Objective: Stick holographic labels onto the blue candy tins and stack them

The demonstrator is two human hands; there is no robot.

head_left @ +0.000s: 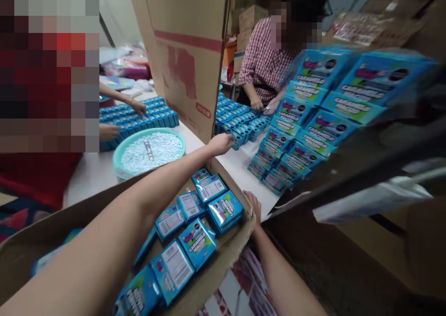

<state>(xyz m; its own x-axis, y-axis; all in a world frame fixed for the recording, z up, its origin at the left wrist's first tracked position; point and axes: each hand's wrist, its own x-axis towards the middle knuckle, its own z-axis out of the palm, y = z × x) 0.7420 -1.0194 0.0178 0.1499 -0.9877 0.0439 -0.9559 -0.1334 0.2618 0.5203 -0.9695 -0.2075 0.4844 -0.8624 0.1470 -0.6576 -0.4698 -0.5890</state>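
My left hand (221, 144) stretches forward over the open carton, next to the lower edge of an upright cardboard panel (188, 51). Its fingers are curled together near rows of small blue boxes (240, 121); whatever they may pinch is hidden. With its fingers over the right-hand rim, my right hand (253, 205) grips the shallow cardboard carton (240, 251). Inside this carton lie several blue candy boxes (198, 242) lettered "CARAMELO MACIZO", some face up, some showing a white label.
Tall stacks of blue boxes (306, 116) stand at the right on the white table (198, 151). A turquoise basin (120, 160) of small pale pieces sits at left. Co-workers' hands (138, 108) touch box rows at left; a person in a checked shirt (261, 51) works beyond the panel.
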